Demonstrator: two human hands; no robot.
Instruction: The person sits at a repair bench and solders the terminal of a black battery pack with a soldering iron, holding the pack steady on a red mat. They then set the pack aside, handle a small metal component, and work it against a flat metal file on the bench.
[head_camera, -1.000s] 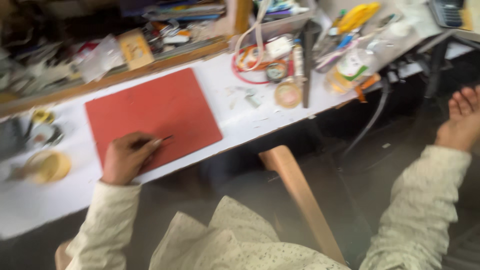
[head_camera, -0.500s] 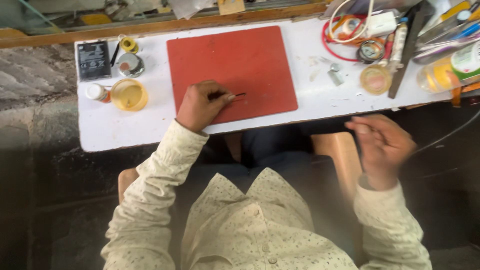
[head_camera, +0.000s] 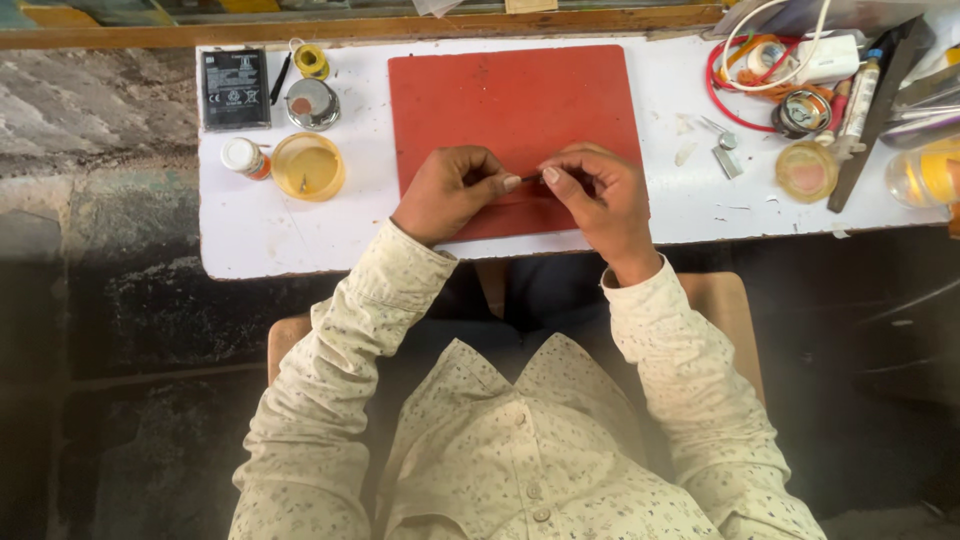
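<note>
the white painted wooden workbench (head_camera: 260, 235) takes up the top of the view, and the flat red rectangular work mat (head_camera: 510, 100) sits in the middle of it. both hands meet over the near edge of that mat. the left hand (head_camera: 447, 192) and the right hand (head_camera: 598, 192) are curled in, thumb and forefinger of each pinched on the ends of a thin dark needle-like tool (head_camera: 530, 177) that spans the little gap between them (too small to say exactly what kind of tool it is). so the tool sits right at the fingertips, just above the mat, touching both hands.

i'd guess this is the step of fiddling with or adjusting the tip of that tool, and whatever follows calls for a steady pinch and tiny motions, since it's so thin it could slip.

off to the left there's a flat black rectangular phone battery (head_camera: 235, 88), a round yellow plastic dish (head_camera: 308, 165) just beside a small white bottle with a red band (head_camera: 244, 157), and a round silver metal tin (head_camera: 312, 103). on the right, well apart from the hands, a red looped cable (head_camera: 722, 98) and a shallow round clear dish (head_camera: 806, 171).
</note>
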